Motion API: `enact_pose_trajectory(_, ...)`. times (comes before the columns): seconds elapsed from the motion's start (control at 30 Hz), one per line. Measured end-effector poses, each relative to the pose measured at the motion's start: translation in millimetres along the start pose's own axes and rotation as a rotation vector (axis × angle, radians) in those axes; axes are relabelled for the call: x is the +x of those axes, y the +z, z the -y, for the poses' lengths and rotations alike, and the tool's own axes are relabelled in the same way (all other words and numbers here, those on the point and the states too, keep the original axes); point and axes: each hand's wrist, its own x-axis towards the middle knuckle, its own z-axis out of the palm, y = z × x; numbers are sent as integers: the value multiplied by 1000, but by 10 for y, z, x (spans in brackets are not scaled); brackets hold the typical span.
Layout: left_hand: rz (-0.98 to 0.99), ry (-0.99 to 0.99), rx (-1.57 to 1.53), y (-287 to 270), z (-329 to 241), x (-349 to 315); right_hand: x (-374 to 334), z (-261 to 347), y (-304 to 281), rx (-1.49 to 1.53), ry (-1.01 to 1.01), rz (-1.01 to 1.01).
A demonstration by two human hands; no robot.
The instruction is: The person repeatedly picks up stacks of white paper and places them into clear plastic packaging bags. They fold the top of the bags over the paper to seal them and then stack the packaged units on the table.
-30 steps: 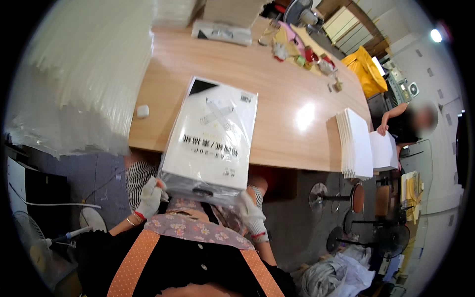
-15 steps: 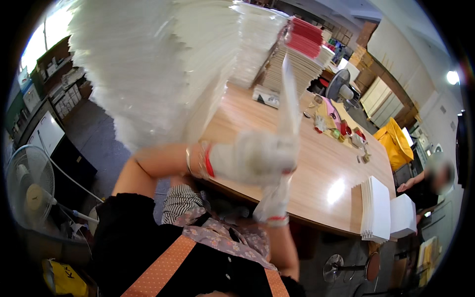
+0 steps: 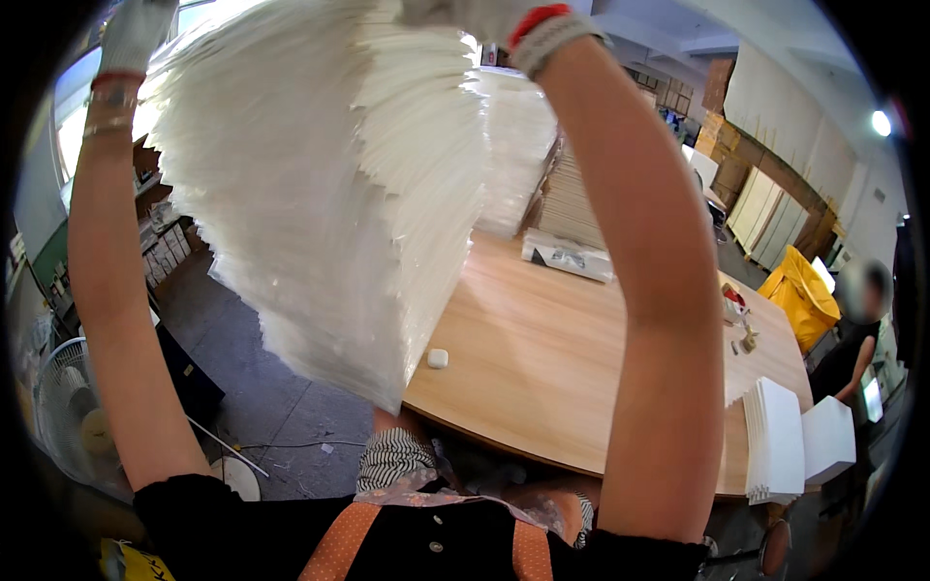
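Extends left hand (image 3: pixel 136 39) to 10 o'clock, right hand (image 3: pixel 480 19) to 12. Has plastic stack (image 3: pixel 291 184) at 10 by tabletop (image 3: pixel 528 358), with long axis pointing 12-to-6. Cannot tell either grip's opening or hold.

Left hand (image 3: pixel 135 37), right hand (image 3: pixel 477 15) cut off by top edge; right blurred.

My left hand (image 3: pixel 136 37): one off-white knitted glove (image 3: pixel 126 53), dark red edging (image 3: pixel 118 76); one clear, shiny bracelet (image 3: pixel 108 112).
My right hand (image 3: pixel 465 14): one off-white knitted glove (image 3: pixel 491 19), blurred; bright red band (image 3: pixel 539 21), pale grey cuff (image 3: pixel 559 42).
Also on me: black short-sleeved top (image 3: pixel 281 533), pale round buttons (image 3: pixel 436 547); two pale-dotted orange straps (image 3: pixel 341 542); mauve floral-print cloth (image 3: pixel 412 492); black-and-white striped legwear (image 3: pixel 395 462).
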Motion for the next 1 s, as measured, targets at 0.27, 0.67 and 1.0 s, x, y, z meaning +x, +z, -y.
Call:
enact_pose_trajectory(0.27, 213, -604, -993, 188, 1676, -3438, -1072, -1425, -768, -351, -103, -95)
enact_pose_trajectory(0.67, 1453, -599, -1082, 1005, -2436, -6859, -6216, -3910, -1502, -1570, 920, -483)
enact_pose_trajectory(1.0, 902, 663, -330, 5306, -2866, -8084, -5869, -3851, -1360, -1273, 847, -476)
